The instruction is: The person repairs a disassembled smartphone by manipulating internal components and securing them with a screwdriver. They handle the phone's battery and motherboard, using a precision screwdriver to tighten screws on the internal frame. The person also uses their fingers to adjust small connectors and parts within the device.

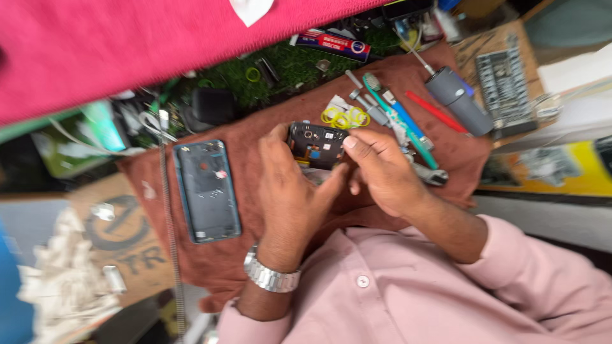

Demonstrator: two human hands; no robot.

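Between both hands' grip, opened phone (pixel 315 144)

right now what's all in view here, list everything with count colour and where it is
opened phone: 1, black, held in both hands at centre
phone back cover: 1, dark blue-grey, lying on the cloth left of the hands
cloth: 1, brown, spread over the bench
rubber bands: a few, yellow, on the cloth just beyond the phone
toothbrush: 1, teal, on the cloth right of the bands
powered screwdriver: 1, grey, upper right of the cloth
slim tool: 1, red, beside the screwdriver
tube: 1, red and blue, top centre
wristwatch: 1, silver, left wrist
left hand: 1, gripping the phone
right hand: 1, thumb on the phone
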